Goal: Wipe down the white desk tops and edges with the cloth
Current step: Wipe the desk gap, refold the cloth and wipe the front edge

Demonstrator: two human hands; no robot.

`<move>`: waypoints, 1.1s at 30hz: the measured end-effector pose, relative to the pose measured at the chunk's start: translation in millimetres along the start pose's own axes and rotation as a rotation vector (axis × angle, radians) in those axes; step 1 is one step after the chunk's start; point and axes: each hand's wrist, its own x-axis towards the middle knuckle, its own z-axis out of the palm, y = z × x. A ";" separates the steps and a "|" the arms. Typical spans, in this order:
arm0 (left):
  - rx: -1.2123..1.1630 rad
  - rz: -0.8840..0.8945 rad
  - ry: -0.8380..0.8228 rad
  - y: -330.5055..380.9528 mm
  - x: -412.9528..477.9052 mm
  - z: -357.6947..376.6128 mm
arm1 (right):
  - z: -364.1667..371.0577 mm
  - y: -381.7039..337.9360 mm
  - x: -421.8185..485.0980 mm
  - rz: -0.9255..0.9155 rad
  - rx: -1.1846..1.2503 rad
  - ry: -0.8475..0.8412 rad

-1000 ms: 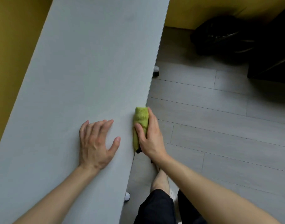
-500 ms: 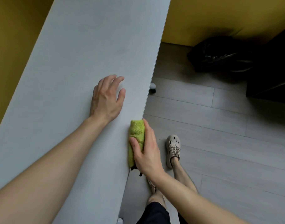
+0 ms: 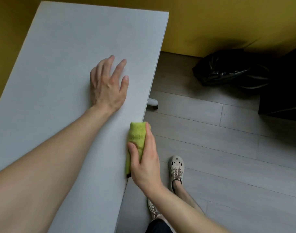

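Across the left and centre of my feed:

1. Desk [image 3: 59, 81]. White top, running from near left to far centre. Its right edge slants toward me.
2. Floor [image 3: 227, 157]. Pale grey planks, filling the right side.
3. Wall [image 3: 211, 22]. Mustard yellow, behind the desk's far end.
4. Cabinet [image 3: 281, 89]. Dark, at far right, and I see only part of it.
5. Bag [image 3: 227, 69]. Black, glossy and crumpled, on the floor by the wall, just left of the cabinet.
6. Left hand [image 3: 108, 84]. Palm down on the desk top, near the right edge. The fingers are straight and slightly spread, and it holds nothing.
7. Right hand [image 3: 145, 162]. At the desk's right edge, nearer me than the left hand. The thumb lies over the cloth and the fingers run along its outer side, so I log it as gripping the cloth against the edge.
8. Cloth [image 3: 137, 137]. Lime green, folded into a long pad along the desk's right edge. Its near part is under the hand, and I cannot tell how far it wraps down the side.
9. Shoes. Pale and perforated. One [image 3: 176, 169] is on the floor just right of the right hand. The other [image 3: 153, 209] is nearer, partly behind the forearm.
10. Desk foot [image 3: 152, 102]. Small and white, showing from under the right edge, farther off than the cloth.
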 end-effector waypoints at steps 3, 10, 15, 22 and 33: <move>-0.013 0.012 -0.053 1.2 -4.9 11.9 | -23.3 -4.9 61.6 -0.043 -0.055 -0.111; 0.000 0.008 0.001 1.8 -6.4 12.8 | -40.4 -41.1 261.9 0.021 -0.046 0.163; -0.006 0.011 -0.007 2.2 -7.0 10.0 | -4.9 -16.9 116.1 0.046 0.067 0.154; -0.002 0.011 -0.016 4.2 -5.1 8.1 | -30.5 -32.8 196.1 0.031 -0.008 0.108; 0.010 0.017 -0.050 5.2 -6.2 8.0 | -29.7 -30.8 178.4 0.136 0.032 0.040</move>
